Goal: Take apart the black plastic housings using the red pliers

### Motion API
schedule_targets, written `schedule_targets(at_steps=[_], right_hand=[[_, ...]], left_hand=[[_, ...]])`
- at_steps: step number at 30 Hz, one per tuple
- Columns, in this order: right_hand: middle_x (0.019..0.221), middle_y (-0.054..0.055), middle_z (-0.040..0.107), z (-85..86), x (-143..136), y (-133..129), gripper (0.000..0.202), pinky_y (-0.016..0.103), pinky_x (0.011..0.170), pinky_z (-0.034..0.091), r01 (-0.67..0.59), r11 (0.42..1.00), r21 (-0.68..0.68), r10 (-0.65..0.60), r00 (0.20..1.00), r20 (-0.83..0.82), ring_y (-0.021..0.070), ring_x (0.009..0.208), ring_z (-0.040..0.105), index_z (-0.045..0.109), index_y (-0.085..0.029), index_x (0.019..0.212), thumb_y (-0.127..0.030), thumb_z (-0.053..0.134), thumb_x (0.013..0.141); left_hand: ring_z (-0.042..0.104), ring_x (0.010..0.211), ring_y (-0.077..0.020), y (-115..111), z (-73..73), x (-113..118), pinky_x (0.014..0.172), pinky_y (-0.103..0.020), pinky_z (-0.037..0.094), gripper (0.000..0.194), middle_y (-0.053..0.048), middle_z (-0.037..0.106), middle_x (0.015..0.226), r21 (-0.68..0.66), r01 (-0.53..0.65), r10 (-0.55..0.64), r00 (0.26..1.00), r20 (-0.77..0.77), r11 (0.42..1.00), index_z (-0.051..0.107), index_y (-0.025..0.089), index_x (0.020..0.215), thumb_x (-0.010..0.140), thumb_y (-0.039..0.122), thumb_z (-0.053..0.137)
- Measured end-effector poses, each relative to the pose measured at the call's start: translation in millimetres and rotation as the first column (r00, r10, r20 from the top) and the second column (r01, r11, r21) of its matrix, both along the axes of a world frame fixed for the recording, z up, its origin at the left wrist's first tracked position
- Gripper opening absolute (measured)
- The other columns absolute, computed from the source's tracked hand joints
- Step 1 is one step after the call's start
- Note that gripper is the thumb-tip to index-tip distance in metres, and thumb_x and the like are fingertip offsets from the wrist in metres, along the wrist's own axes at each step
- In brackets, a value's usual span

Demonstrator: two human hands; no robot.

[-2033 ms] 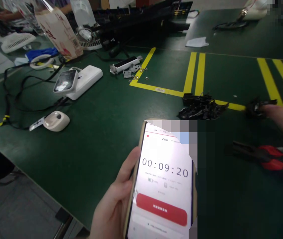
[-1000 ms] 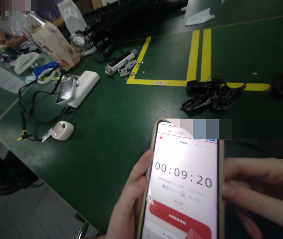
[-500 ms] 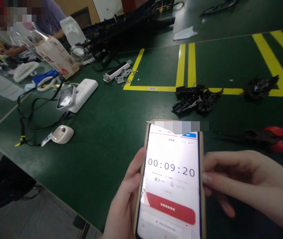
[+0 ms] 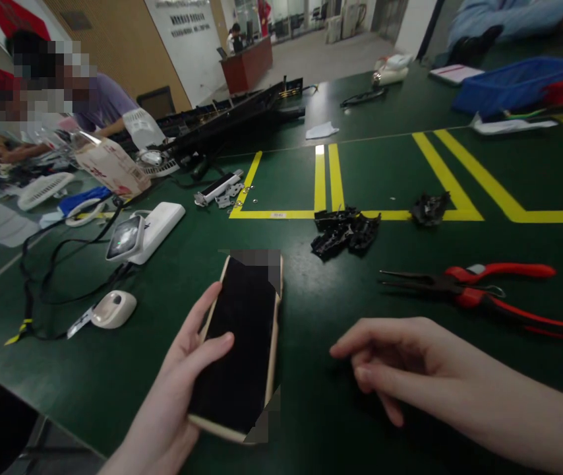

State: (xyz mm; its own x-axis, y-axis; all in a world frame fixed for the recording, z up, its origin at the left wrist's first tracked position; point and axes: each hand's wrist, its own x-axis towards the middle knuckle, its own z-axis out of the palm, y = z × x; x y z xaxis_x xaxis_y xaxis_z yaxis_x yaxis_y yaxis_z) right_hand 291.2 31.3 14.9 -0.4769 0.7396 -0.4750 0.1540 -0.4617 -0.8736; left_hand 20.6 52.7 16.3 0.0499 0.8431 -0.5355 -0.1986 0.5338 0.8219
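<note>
A smartphone (image 4: 237,349) in a pale case, its screen dark, is gripped by my left hand (image 4: 187,369). The thumb lies over the screen's left edge. My right hand (image 4: 400,376) hovers over the green table to the right of the phone, holding nothing, with loosely bent fingers somewhat apart. Just beyond that hand lie long-nose pliers (image 4: 459,285) with red and black handles, jaws pointing left. Broken black plastic pieces (image 4: 345,231) sit past the phone, and another black piece (image 4: 430,209) lies farther right.
Yellow tape (image 4: 306,215) marks the green table (image 4: 163,343). To the left are a white power bank (image 4: 163,231), black straps and a beige rounded device (image 4: 114,310). Metal parts (image 4: 219,188) and a long black assembly (image 4: 222,125) lie farther back. A blue tray (image 4: 519,86) stands back right. People sit around.
The phone's lit timer screen has gone dark. My left hand has moved the phone left, and my right hand has come away from its side. The view has tilted up, showing more of the room.
</note>
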Motion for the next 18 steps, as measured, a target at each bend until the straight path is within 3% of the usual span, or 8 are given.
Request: schedule_targets(at_steps=[3, 7, 12, 15, 18], right_hand=[[0.084, 0.0, 0.059, 0.8, 0.6, -1.7, 0.035, 0.019, 0.061, 0.047, -0.009, 1.0, 0.024, 0.009, 1.0, 0.011, 0.0071, 0.066, 0.058, 0.065, -0.019, 0.111, -0.047, 0.059, 0.09], [0.089, 0.002, 0.06, -0.2, 1.5, -6.4, 0.036, 0.022, 0.064, 0.051, -0.018, 0.995, 0.096, 0.009, 0.995, 0.095, 0.0089, 0.069, 0.06, 0.064, -0.02, 0.113, -0.047, 0.054, 0.092], [0.091, 0.003, 0.062, 3.6, 7.2, -9.4, 0.032, 0.024, 0.067, 0.053, -0.021, 0.954, 0.3, -0.046, 0.975, 0.217, 0.0097, 0.068, 0.062, 0.067, -0.021, 0.111, -0.039, 0.048, 0.093], [0.09, 0.003, 0.064, 8.1, 13.5, -10.3, 0.032, 0.023, 0.067, 0.054, -0.048, 0.919, 0.392, -0.059, 0.965, 0.256, 0.0096, 0.068, 0.063, 0.068, -0.022, 0.112, -0.037, 0.047, 0.094], [0.09, 0.003, 0.067, 7.0, 21.0, -16.9, 0.028, 0.021, 0.07, 0.055, -0.078, 0.857, 0.51, -0.09, 0.95, 0.298, 0.0104, 0.073, 0.065, 0.07, -0.024, 0.108, -0.031, 0.046, 0.094]], left_hand=[[0.076, 0.079, -0.0216, 26.9, 0.4, -16.0, 0.065, -0.028, 0.064, 0.079, -0.002, 0.075, 0.111, 0.027, -0.038, 0.041, 0.991, -0.13, 0.999, 0.046, 0.041, 0.144, 0.074, 0.023, 0.079], [0.072, 0.063, -0.0169, 61.8, -2.7, -35.0, 0.05, -0.02, 0.057, 0.067, -0.002, 0.076, 0.087, 0.129, 0.006, 0.032, 0.958, -0.284, 0.992, 0.056, 0.035, 0.138, 0.076, 0.033, 0.079], [0.071, 0.067, -0.0148, 99.9, -8.9, -51.5, 0.054, -0.018, 0.055, 0.059, -0.003, 0.076, 0.096, 0.212, 0.123, -0.022, 0.905, -0.424, 0.97, 0.058, 0.031, 0.136, 0.08, 0.038, 0.074], [0.071, 0.074, -0.0185, 117.0, -12.9, -58.0, 0.058, -0.022, 0.056, 0.065, -0.007, 0.075, 0.101, 0.321, 0.294, -0.034, 0.782, -0.622, 0.901, 0.053, 0.024, 0.14, 0.082, 0.051, 0.066], [0.07, 0.094, -0.0254, 128.3, -13.5, -60.7, 0.073, -0.031, 0.059, 0.067, -0.01, 0.072, 0.113, 0.355, 0.4, -0.025, 0.692, -0.721, 0.845, 0.056, 0.02, 0.136, 0.081, 0.058, 0.062]])
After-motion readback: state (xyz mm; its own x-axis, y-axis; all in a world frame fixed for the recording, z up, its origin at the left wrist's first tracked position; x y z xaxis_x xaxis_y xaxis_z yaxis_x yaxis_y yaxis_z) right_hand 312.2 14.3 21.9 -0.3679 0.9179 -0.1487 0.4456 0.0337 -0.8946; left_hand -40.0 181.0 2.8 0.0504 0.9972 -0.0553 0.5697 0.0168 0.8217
